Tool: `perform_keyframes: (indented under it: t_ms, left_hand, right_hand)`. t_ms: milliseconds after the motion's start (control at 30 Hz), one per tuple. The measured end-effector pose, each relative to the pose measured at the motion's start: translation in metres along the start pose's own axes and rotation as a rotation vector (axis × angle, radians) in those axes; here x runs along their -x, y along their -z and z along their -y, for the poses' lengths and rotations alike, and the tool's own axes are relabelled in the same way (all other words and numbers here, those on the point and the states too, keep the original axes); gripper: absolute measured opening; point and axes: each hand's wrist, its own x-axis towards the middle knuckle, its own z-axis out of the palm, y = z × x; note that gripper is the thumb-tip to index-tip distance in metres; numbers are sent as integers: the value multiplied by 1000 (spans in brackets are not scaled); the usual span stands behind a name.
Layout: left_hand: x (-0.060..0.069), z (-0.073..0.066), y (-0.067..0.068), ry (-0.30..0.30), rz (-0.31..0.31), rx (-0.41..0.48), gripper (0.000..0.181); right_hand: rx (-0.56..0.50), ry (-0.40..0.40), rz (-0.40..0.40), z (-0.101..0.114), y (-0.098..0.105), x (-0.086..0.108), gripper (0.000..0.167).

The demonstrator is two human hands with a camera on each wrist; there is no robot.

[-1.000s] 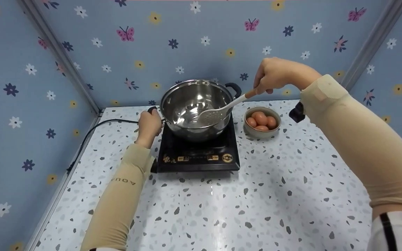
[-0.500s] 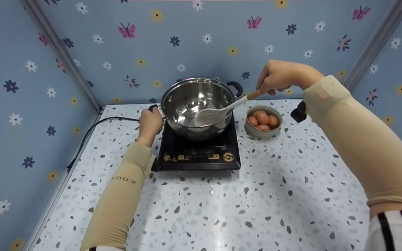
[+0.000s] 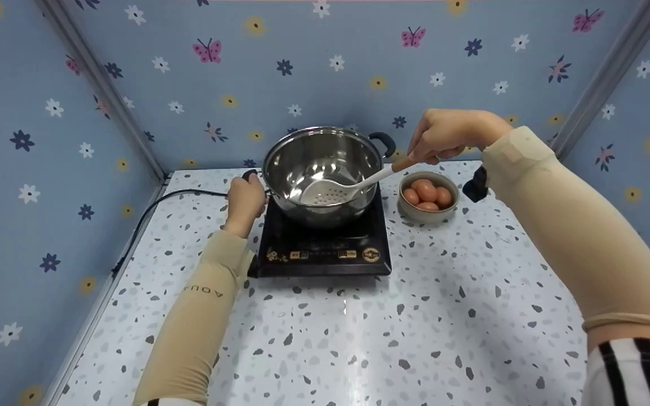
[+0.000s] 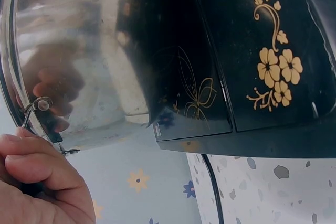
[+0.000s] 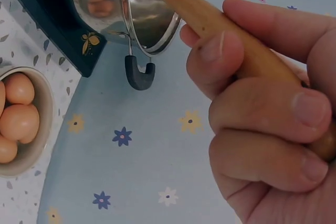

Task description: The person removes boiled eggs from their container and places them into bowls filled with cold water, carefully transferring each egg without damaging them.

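A steel pot (image 3: 325, 213) stands on a black induction cooker (image 3: 325, 265). With curled fingers my left hand (image 3: 246, 197) grips the pot's left black handle, mostly hidden under the palm; the left wrist view shows the fingers (image 4: 42, 166) close by the handle's metal bracket. My right hand (image 3: 442, 135) holds a slotted spoon (image 3: 330, 193) by its wooden handle (image 5: 210, 22). The white perforated head dips inside the pot, low near the front wall. Whether it touches the bottom I cannot tell. The pot's right handle (image 5: 139, 74) is free.
Right of the cooker stands a bowl (image 3: 427, 215) with several brown eggs (image 3: 426, 193). A black cable (image 3: 189, 192) runs left from behind the left hand to the table edge. A blue patterned wall (image 3: 313, 79) rises right behind the pot.
The slotted spoon's head has swung left within the pot and its face now shows more. My right hand has dropped slightly. My left hand stays on the handle.
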Motion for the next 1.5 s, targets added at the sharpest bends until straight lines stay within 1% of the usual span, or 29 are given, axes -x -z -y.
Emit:
perform_keyframes:
  t_ms: [133,400,533,633,767,867,933,1100,1200,1300,1400,1500]
  left_hand:
    - [0,-1,0,-3,-6,0,38]
    - [1,-3,-1,-6,-33,-10,38]
    - [1,-2,0,-3,-24,1,38]
    - [1,-2,1,1,-13,3,37]
    - [-1,-2,0,4,-22,-14,38]
    - [-1,-2,0,9,-33,-21,39]
    - [-1,-2,-1,11,-37,-24,39]
    - [-1,-3,-1,13,-31,-35,38]
    - [-1,-3,-1,17,-35,-37,38]
    - [-1,-3,-1,15,-44,-36,39]
    - [-1,-3,-1,17,-42,-32,40]
    - [0,-2,-1,19,-23,-20,40]
  right_hand:
    - [-26,22,29,-2,-7,-4,22]
    - [-140,14,69,-8,-21,-16,23]
    - [-205,16,113,-9,-28,-21,29]
    - [-257,17,127,-11,-31,-24,26]
    - [-292,23,113,-13,-36,-27,25]
    - [-315,16,88,-15,-41,-29,24]
    - [-357,7,64,-17,-45,-31,23]
    - [-453,25,9,-25,-54,-34,24]
    - [-527,25,9,-28,-59,-34,23]
    - [-577,19,11,-29,-63,-31,22]
    - [-609,6,2,-30,-66,-28,29]
    - [-649,-13,7,-31,-69,-25,33]
